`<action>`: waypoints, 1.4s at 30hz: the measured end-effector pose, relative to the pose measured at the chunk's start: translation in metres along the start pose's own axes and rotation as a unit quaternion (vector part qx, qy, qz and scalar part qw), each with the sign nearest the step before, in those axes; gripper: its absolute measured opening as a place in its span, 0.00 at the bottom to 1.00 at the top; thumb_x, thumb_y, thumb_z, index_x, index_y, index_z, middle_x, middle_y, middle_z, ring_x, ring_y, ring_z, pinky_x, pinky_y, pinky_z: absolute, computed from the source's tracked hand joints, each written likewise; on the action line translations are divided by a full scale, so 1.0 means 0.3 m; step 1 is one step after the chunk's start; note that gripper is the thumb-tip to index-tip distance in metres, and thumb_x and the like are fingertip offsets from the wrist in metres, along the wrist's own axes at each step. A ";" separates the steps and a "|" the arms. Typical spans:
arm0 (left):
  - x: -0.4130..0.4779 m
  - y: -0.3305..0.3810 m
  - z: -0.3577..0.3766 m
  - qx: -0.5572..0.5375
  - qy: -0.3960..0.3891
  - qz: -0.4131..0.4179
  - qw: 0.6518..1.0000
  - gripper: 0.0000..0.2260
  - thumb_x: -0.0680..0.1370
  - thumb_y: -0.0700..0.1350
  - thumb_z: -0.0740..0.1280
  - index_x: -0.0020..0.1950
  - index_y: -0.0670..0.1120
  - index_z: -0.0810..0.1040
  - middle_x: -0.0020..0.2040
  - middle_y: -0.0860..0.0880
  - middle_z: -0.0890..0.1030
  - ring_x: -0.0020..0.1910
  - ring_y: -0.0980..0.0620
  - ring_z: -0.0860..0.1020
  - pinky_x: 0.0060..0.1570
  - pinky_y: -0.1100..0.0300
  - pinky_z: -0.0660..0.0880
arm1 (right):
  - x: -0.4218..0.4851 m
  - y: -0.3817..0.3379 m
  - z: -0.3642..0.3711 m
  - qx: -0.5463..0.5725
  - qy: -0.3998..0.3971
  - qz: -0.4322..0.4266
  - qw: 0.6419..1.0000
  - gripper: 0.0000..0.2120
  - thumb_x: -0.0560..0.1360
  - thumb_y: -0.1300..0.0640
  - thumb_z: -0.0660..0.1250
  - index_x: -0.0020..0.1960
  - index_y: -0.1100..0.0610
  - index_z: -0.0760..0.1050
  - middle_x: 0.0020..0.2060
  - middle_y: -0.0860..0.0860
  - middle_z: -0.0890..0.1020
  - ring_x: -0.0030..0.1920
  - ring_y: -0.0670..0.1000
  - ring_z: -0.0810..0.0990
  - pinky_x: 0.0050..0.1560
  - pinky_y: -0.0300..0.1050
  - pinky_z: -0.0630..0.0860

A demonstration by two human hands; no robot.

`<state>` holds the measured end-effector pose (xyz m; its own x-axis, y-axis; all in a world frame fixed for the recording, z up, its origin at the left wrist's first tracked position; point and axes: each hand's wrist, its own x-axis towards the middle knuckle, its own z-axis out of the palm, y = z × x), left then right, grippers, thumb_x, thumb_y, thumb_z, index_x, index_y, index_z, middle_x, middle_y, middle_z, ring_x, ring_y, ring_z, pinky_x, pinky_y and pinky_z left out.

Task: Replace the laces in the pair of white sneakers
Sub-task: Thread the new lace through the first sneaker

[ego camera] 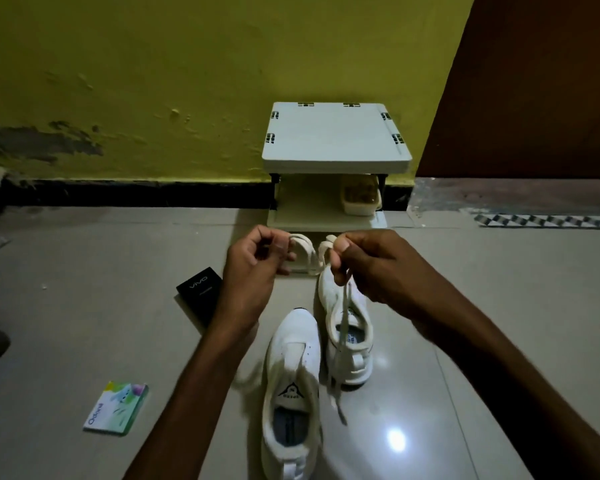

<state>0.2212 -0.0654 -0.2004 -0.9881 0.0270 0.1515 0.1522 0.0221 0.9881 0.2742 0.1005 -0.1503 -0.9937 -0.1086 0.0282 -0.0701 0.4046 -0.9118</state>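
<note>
Two white sneakers stand on the tiled floor, toes pointing away from me. The near sneaker (293, 393) is at the bottom centre, and the far sneaker (347, 327) sits just to its right and further off. Above them I hold a white lace (309, 254) raised between both hands. My left hand (257, 265) pinches looped strands of it. My right hand (368, 265) grips the other bunch, and one end hangs down over the far sneaker to the floor. A blurred strand trails left of the near sneaker.
A small white two-tier rack (336, 147) stands against the yellow wall, with a plastic container (360, 197) on its lower shelf. A black phone box (200, 294) lies left of the shoes and a small green-white packet (116, 408) lies at the lower left. A dark door is at the right.
</note>
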 end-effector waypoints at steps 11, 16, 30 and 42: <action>-0.076 0.066 -0.038 0.355 -0.331 0.052 0.873 0.08 0.76 0.43 0.70 0.38 0.53 0.78 0.44 0.56 0.81 0.46 0.60 0.78 0.53 0.52 0.77 | -0.106 0.133 -0.065 -0.131 -0.024 0.114 0.985 0.17 0.81 0.56 0.58 0.36 0.55 0.77 0.31 0.48 0.80 0.27 0.36 0.73 0.35 0.35 0.68; -0.105 0.022 0.042 0.282 -0.337 0.061 0.896 0.05 0.75 0.42 0.72 0.39 0.49 0.80 0.53 0.58 0.80 0.55 0.65 0.76 0.58 0.64 0.71 | -0.112 0.160 -0.030 -0.122 -0.045 0.129 0.983 0.16 0.81 0.58 0.60 0.35 0.56 0.76 0.30 0.48 0.78 0.27 0.38 0.74 0.32 0.30 0.69; -0.116 -0.056 0.125 0.323 -0.214 0.043 0.921 0.07 0.73 0.39 0.73 0.36 0.48 0.82 0.35 0.56 0.83 0.37 0.62 0.81 0.40 0.66 0.76 | -0.096 0.186 -0.007 -0.178 -0.059 0.125 0.974 0.16 0.81 0.54 0.60 0.36 0.56 0.77 0.35 0.55 0.80 0.35 0.48 0.73 0.39 0.44 0.67; 0.011 -0.344 -0.030 0.521 -0.036 -0.093 0.848 0.05 0.73 0.37 0.68 0.39 0.44 0.82 0.41 0.45 0.84 0.44 0.43 0.82 0.44 0.52 0.80 | -0.123 0.246 -0.020 -0.221 -0.051 0.163 0.960 0.19 0.80 0.53 0.59 0.30 0.49 0.71 0.29 0.47 0.74 0.31 0.47 0.70 0.36 0.43 0.65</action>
<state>0.2020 -0.0765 -0.3016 -0.9990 -0.0135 -0.0430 -0.0307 0.9022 0.4302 0.3051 0.1398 -0.2160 -0.9571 0.0105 -0.2897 0.1908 0.7752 -0.6022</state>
